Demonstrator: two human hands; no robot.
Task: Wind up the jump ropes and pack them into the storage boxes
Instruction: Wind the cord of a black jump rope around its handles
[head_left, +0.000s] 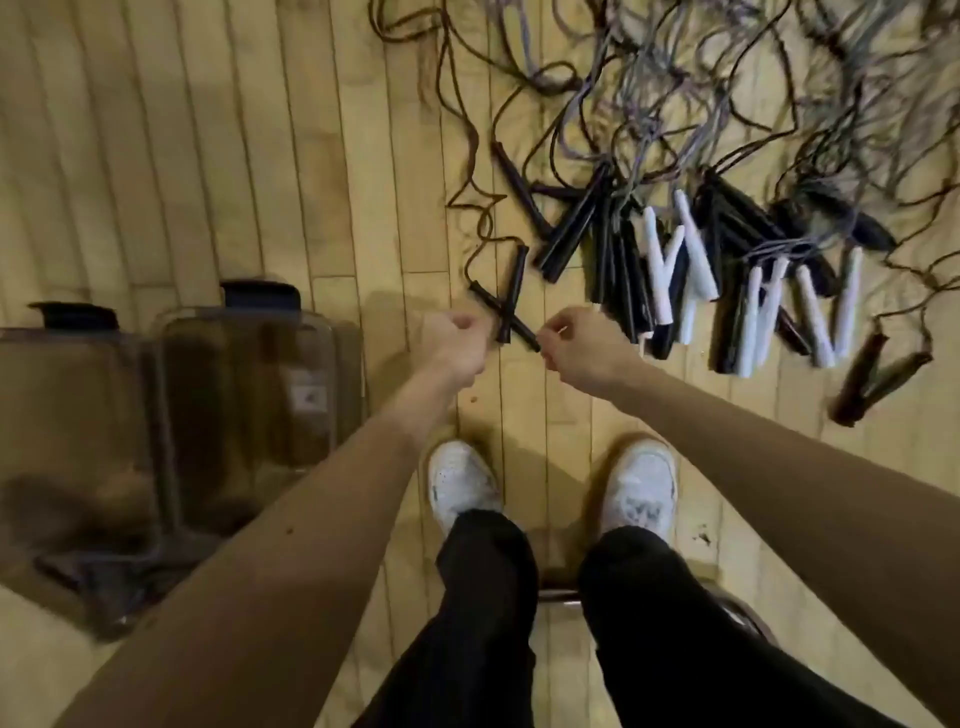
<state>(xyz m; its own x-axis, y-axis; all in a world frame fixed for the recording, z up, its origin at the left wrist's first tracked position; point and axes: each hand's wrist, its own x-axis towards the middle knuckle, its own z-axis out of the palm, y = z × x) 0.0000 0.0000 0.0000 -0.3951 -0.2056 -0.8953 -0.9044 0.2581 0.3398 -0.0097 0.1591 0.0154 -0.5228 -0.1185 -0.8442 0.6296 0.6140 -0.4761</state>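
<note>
A floor (218, 171) of pale wooden boards fills the view, its long planks running away from the camera, with a few small dark specks (702, 535) marking the wood lower right. Two white sneakers (462, 483) stand side by side on the boards, toes pointing forward, slightly apart. Black trouser legs (488, 613) come down to them. Between and behind the legs a curved metal bar (563, 597) shows, partly hidden; what it belongs to cannot be told.
</note>
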